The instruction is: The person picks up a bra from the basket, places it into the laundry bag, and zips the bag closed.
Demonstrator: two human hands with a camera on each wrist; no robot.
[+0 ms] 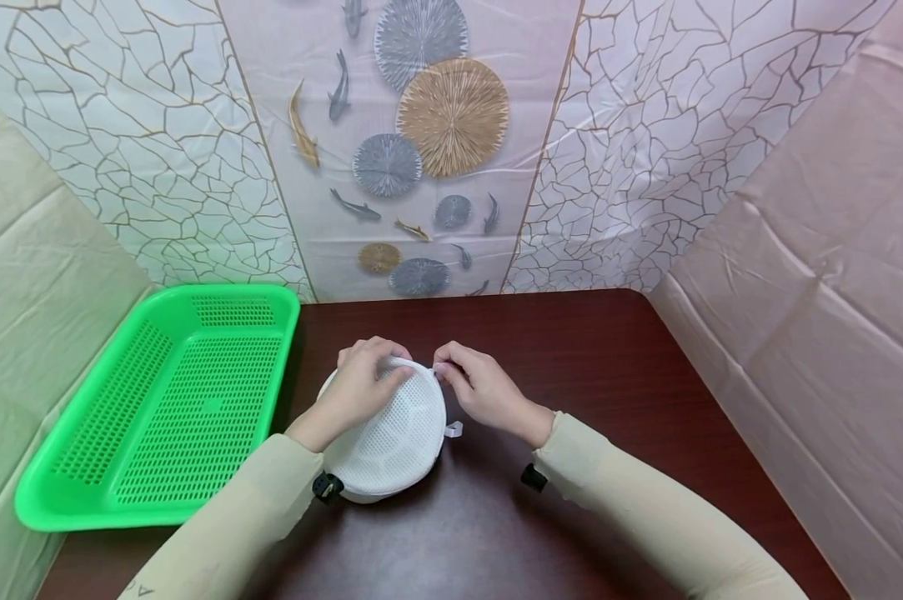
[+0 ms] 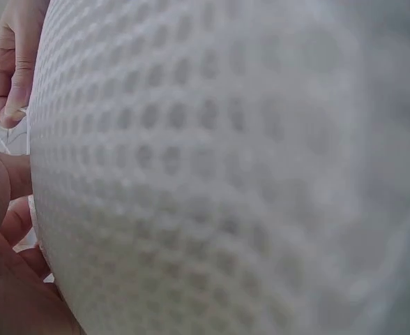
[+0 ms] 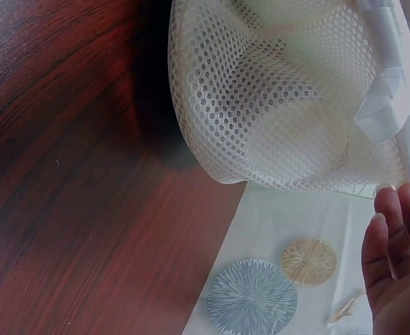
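A round white mesh laundry bag stands on the dark table, its flat mesh top facing up. My left hand grips its far left rim, thumb over the top and fingers down the outside. At the far right rim, my right hand pinches a small whitish piece at the bag's edge between thumb and index finger. A white ribbon loop sticks out from the bag's trimmed edge, nearer to me than the right hand. Through the mesh wall, pale rounded shapes show inside. Mesh fills most of the left wrist view.
A green plastic basket with slotted sides stands on the left of the dark red-brown table. Behind the table hangs a patterned cloth, and plain pale sheets close off both sides.
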